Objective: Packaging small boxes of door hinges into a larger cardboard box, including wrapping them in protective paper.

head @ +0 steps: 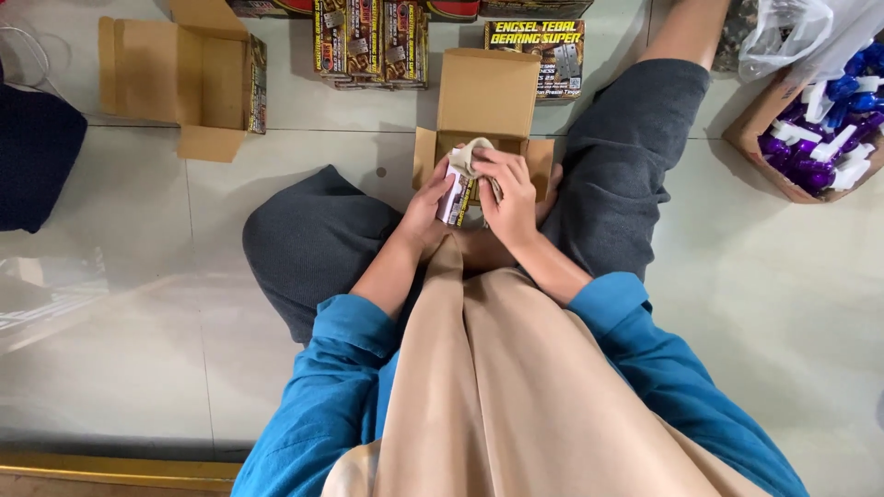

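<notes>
Head view. Small brown carton [488, 92] stands open on the floor [138, 304] between the person's knees, lid flap up, side flaps out; its inside is hidden behind the hands. Second open carton [184, 74] at upper left, apparently empty, though only part of the interior shows. Box [783, 138] at right edge holds purple spray bottles [810, 156] with white triggers. Clear plastic bag [783, 32] above it.

Stack of printed packs [368, 41], dark with yellow and red, at top centre; one dark flat pack [536, 51] with yellow lettering lies behind the small carton.

Left hand [428, 207] grips a small white-and-purple packet [454, 189] upright, just over the carton's mouth. Right hand [511, 198] pinches a beige wrap [471, 155] at the packet's top, fingers curled. Both grips are closed on their items.
</notes>
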